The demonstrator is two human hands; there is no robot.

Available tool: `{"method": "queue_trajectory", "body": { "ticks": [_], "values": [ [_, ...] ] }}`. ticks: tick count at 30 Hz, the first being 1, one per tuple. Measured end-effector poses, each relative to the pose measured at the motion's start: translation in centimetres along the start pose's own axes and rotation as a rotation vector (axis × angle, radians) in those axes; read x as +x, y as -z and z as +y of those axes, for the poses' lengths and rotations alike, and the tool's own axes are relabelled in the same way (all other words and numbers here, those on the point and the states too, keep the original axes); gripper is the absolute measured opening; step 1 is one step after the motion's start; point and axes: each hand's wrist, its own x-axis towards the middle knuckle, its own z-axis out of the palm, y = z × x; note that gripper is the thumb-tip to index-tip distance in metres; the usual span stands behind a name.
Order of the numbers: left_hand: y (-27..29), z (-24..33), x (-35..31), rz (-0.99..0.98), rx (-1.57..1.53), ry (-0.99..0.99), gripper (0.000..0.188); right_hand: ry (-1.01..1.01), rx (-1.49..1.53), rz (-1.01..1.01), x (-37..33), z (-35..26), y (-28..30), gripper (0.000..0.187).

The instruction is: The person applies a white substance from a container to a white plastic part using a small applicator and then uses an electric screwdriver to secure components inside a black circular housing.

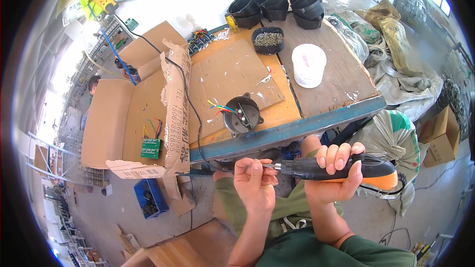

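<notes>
My right hand (336, 170) grips a black and orange electric screwdriver (346, 169) held level in front of my lap, its bit pointing left. My left hand (255, 180) pinches the metal bit at the tool's tip with its fingers closed around it. Just above, on the near part of the workbench (326, 113), lies a round black plastic housing (242, 114) with coloured wires coming out of its left side. It rests on a sheet of cardboard (237, 76).
A white plastic tub (308, 64) and a black tray of screws (268, 39) sit further back. Stacked black housings (282, 0) line the far edge. An open cardboard box (133, 118) at left holds a green circuit board (151, 148). Sacks (396, 133) lie right.
</notes>
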Motion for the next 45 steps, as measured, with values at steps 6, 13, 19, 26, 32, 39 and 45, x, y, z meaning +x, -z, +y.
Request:
{"method": "queue_trajectory", "body": {
  "ticks": [6,13,19,26,32,39,45],
  "values": [
    [-0.1,0.9,-0.2,0.026,0.015,0.118,0.016,-0.067,0.066,0.12,1.5,-0.4,-0.1,0.02],
    [7.4,5.0,6.8,0.015,0.108,0.072,0.017,-0.052,0.106,0.153,4.7,-1.7,-0.1,0.02],
    [5.5,7.5,13.5,-0.349,1.059,-0.197,0.1,-0.102,0.121,0.145,5.9,-1.8,1.3,0.019],
    [4.4,5.7,16.2,-0.407,1.33,-0.299,0.097,-0.139,0.075,0.132,6.7,-1.2,1.7,0.018],
    [2.6,-1.0,12.9,-0.024,1.269,-0.566,0.104,-0.131,-0.003,0.123,7.6,0.6,1.5,0.018],
    [3.4,-1.3,10.6,-0.023,1.29,-0.488,0.124,-0.116,-0.137,0.06,8.5,3.3,1.0,0.021],
    [2.8,4.9,14.0,-0.346,1.466,-0.52,0.117,-0.054,-0.235,-0.069,9.4,5.6,-0.3,0.024]
  ]
}}
